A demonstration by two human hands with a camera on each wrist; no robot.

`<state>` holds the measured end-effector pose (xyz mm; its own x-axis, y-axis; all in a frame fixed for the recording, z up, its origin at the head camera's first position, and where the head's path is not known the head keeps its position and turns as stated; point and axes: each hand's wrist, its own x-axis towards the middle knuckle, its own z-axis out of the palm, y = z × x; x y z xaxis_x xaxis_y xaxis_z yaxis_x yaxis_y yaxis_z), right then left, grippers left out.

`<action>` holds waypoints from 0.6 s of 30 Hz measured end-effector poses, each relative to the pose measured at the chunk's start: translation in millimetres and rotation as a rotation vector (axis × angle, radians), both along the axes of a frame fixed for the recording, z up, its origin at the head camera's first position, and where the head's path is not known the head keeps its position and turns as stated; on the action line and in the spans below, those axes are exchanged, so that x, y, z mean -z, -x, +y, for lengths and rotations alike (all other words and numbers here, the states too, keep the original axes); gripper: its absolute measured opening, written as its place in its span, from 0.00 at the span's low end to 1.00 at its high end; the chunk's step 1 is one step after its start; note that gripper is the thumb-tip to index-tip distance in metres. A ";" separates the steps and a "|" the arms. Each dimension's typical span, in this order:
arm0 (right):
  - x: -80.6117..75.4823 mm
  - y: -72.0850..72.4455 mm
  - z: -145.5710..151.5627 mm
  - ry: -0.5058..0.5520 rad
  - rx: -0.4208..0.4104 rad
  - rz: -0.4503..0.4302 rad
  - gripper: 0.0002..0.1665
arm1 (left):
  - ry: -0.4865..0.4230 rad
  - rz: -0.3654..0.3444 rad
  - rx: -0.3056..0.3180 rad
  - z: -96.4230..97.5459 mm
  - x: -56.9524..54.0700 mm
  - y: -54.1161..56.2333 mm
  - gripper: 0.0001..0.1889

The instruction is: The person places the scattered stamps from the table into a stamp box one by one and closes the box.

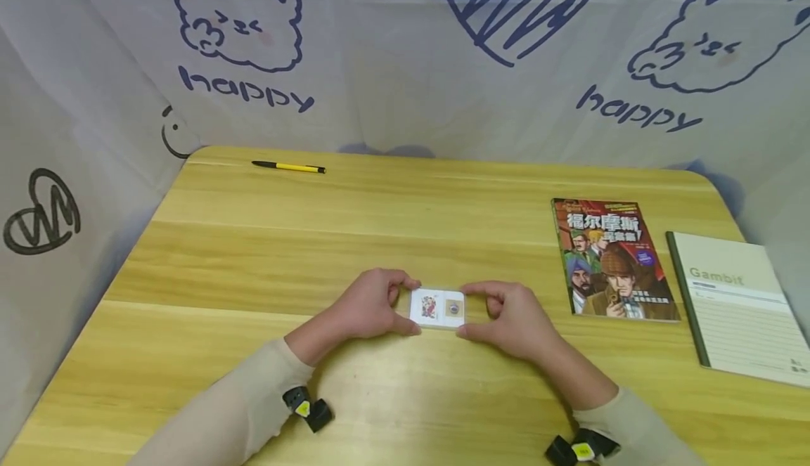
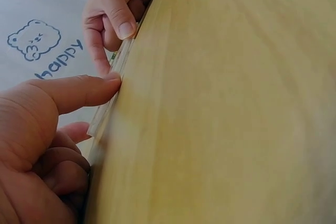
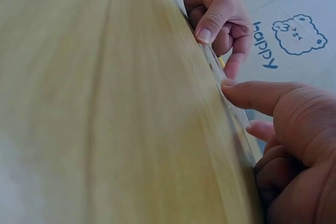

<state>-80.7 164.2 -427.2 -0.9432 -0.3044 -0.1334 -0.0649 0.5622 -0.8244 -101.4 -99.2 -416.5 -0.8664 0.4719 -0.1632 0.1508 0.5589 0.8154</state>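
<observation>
A small flat clear card case (image 1: pixel 438 308) lies between my two hands close over the wooden table. Its white face bears a colourful little picture on the left and a round, coin-like piece on a tan square on the right. My left hand (image 1: pixel 373 304) pinches the left end at its corners between thumb and forefinger. At the opposite end my right hand (image 1: pixel 515 320) does the same. Both wrist views show the case edge-on as a thin transparent strip (image 2: pixel 97 123), with the thumbs on the near edge and the other fingers curled in.
A comic-style book (image 1: pixel 614 262) lies to the right, with a lined notebook (image 1: pixel 737 311) beside it. Toward the table's back left edge is a yellow and black pen (image 1: pixel 291 167). White cloth (image 1: pixel 380 58) with blue drawings hangs behind the wooden table (image 1: pixel 253 241).
</observation>
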 end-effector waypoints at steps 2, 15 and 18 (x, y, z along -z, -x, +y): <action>0.6 -1.2 0.1 -0.006 -0.008 0.008 0.35 | 0.019 0.020 0.006 -0.9 -0.5 -1.1 0.33; -3.6 -7.6 -0.5 -0.039 -0.032 0.044 0.38 | 0.090 0.084 0.051 -0.7 -4.4 -9.8 0.38; -8.2 -9.8 -2.2 -0.025 -0.036 0.079 0.39 | 0.095 0.124 0.035 -0.9 -7.9 -12.0 0.40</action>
